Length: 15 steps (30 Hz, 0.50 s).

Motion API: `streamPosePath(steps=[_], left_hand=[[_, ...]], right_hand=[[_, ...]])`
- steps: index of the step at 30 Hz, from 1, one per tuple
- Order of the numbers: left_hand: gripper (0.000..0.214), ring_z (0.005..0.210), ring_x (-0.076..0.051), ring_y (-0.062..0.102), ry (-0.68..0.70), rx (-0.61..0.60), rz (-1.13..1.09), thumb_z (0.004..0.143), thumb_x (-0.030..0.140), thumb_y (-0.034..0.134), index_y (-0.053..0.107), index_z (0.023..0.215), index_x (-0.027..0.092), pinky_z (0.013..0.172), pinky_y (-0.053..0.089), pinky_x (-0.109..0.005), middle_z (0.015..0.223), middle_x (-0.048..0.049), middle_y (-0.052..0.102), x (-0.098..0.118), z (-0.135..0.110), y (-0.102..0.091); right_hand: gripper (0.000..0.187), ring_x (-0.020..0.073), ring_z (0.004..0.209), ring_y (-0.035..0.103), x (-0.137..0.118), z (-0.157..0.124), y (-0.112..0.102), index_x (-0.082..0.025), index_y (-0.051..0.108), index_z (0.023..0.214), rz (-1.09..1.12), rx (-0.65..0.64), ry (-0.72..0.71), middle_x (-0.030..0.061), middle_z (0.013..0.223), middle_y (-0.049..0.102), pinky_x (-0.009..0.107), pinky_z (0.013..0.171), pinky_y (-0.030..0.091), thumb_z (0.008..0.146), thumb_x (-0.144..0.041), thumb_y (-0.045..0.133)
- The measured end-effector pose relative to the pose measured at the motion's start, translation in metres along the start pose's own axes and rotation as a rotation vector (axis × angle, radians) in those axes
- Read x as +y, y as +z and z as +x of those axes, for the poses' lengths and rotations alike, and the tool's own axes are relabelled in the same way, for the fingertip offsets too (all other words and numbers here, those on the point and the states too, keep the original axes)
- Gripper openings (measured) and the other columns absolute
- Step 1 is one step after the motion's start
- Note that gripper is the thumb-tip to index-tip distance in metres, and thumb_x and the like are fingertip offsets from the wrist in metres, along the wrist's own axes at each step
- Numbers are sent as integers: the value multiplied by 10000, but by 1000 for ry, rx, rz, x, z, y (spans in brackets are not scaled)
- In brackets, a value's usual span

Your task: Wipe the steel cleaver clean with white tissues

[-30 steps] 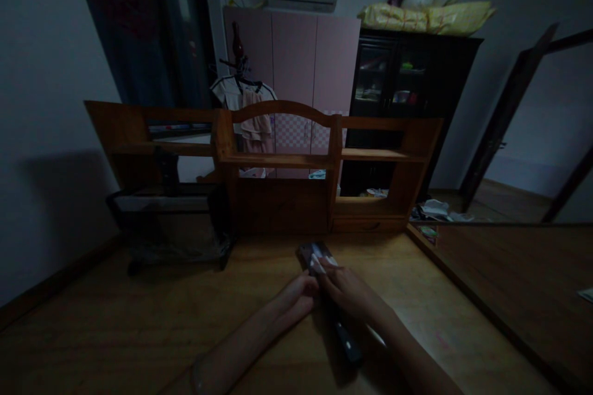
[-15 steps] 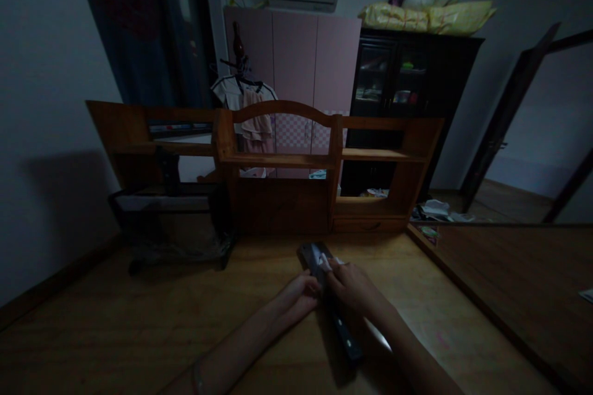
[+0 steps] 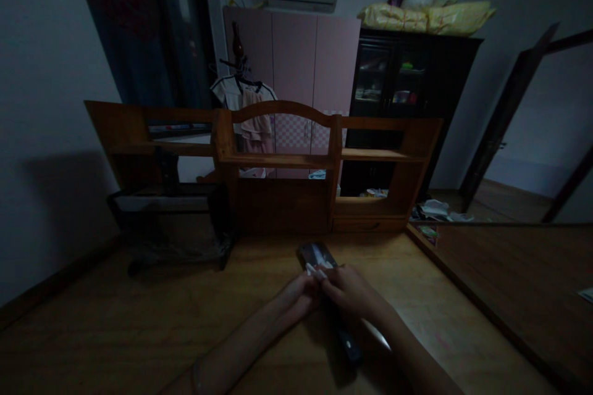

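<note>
A long dark flat object (image 3: 317,253) lies on the wooden desk (image 3: 139,321), running from the desk's middle toward me. My two hands meet on top of it. Curled fingers of my left hand (image 3: 300,292) press against its left side. My right hand (image 3: 351,290) is closed over it, its fingertips pinching a small white piece (image 3: 317,270) against the dark surface. The middle of the object is hidden under my hands, and its near end (image 3: 351,347) sticks out below my right wrist. The room is dim, so I cannot tell what the object is.
A wooden shelf unit (image 3: 278,160) stands along the desk's back edge. A dark wire rack (image 3: 171,222) sits at the back left. A second darker tabletop (image 3: 519,284) adjoins on the right. Behind stand a pink wardrobe (image 3: 296,62), a black cabinet (image 3: 407,80) and hanging clothes (image 3: 245,105).
My right hand has slid slightly back toward me along the dark object, and its fingers have drawn closer to my left hand. The object itself has stayed in place.
</note>
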<state>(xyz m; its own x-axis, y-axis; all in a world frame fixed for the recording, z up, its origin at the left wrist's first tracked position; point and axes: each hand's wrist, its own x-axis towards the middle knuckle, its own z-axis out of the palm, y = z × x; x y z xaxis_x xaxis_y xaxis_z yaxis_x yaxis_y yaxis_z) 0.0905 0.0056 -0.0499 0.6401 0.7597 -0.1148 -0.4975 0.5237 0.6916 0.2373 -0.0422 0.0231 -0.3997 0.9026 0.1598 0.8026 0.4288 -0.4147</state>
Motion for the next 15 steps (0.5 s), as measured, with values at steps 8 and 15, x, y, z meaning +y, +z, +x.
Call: streamPosePath(steps=[8, 15], left_hand=[[345, 900, -174, 619, -3, -42, -41, 661, -24, 521, 670, 926, 139, 836, 454, -231, 965, -61, 671, 4, -2, 6], [388, 744, -149, 620, -15, 15, -44, 618, -25, 544, 647, 932, 177, 684, 470, -233, 907, -32, 676, 4, -5, 2]], right_hand=[[370, 157, 652, 635, 2, 2, 2, -182, 681, 858, -73, 38, 45, 55, 732, 694, 241, 563, 316, 942, -378, 379], [386, 165, 612, 637, 3, 3, 2, -198, 711, 860, -160, 112, 94, 68, 714, 711, 269, 534, 271, 943, -364, 373]])
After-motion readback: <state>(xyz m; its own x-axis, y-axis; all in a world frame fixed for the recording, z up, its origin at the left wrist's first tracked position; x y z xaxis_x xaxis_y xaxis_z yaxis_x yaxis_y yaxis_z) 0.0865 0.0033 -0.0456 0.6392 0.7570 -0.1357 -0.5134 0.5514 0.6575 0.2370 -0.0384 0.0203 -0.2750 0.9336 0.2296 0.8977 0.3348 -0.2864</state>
